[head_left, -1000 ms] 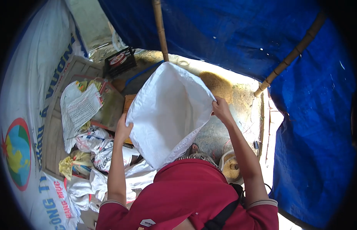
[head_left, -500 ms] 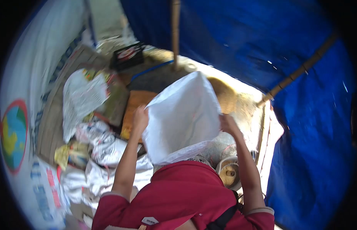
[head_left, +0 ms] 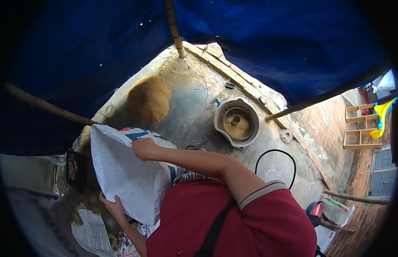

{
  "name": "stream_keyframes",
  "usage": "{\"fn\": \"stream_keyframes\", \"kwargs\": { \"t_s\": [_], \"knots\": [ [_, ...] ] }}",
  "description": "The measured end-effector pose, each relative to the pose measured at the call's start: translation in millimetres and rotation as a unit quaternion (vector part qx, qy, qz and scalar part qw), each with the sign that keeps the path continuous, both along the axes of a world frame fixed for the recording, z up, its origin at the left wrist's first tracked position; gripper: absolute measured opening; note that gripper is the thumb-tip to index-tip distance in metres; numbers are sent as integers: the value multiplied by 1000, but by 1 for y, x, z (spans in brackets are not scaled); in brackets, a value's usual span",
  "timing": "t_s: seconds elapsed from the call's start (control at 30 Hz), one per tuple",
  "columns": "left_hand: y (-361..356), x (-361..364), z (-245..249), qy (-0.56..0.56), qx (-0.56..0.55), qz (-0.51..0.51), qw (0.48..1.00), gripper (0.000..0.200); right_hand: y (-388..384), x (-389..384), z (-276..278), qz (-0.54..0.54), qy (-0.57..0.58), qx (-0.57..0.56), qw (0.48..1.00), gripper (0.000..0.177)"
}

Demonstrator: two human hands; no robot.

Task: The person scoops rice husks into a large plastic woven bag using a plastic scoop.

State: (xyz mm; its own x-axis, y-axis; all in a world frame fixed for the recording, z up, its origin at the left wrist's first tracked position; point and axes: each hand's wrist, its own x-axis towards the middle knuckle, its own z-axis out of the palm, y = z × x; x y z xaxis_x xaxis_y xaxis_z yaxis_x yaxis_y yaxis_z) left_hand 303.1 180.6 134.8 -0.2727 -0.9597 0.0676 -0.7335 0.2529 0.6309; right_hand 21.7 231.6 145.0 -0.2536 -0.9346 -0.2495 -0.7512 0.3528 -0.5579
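Note:
A large white woven sack [head_left: 126, 173] hangs with its mouth wide open in front of my body. My right hand [head_left: 144, 149] is closed on its upper edge, where coloured print shows on the outside. Lower down, my left hand [head_left: 112, 205] grips the opposite edge, thumb apart from the fingers. Beyond the sack, a pile of golden grain [head_left: 149, 98] lies on the concrete floor. A grey round tub [head_left: 254, 132] to the right holds some grain around a central post.
Bamboo poles [head_left: 175, 32] prop up a blue tarp [head_left: 267, 25]. A black cable loop [head_left: 295, 167] lies right of the tub. Further right are a wooden shelf [head_left: 357, 147] and a brick wall. More sacks [head_left: 94, 231] lie at the lower left.
The view has swung right, bringing the grain pile and whole tub into sight. The sack, still held in both hands, now sits left of my body and faces sideways.

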Motion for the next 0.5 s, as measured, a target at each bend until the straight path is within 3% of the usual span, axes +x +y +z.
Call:
{"fn": "stream_keyframes", "kwargs": {
  "t_s": [0.23, 0.3, 0.33, 0.43, 0.5],
  "knots": [
    [13, -43, 19, 37, 33, -27, 998, 62, 19, -7, -3, -46, -14, -8, 999, 23],
    [10, -46, 18, 25, -100, -103, 989, 69, 21, -9, -5, -59, -9, -11, 998, 22],
    [11, -47, 20, 25, -103, -102, 989, 69, 22, -11, -5, -56, -14, -5, 998, 22],
    [9, -42, 20, -65, -18, -112, 991, 70, 20, -16, -10, -60, -17, -8, 998, 20],
    [-2, -33, 3, -126, 48, -224, 965, 64, 19, -22, -14, -66, -15, -16, 998, 18]
  ]
}}
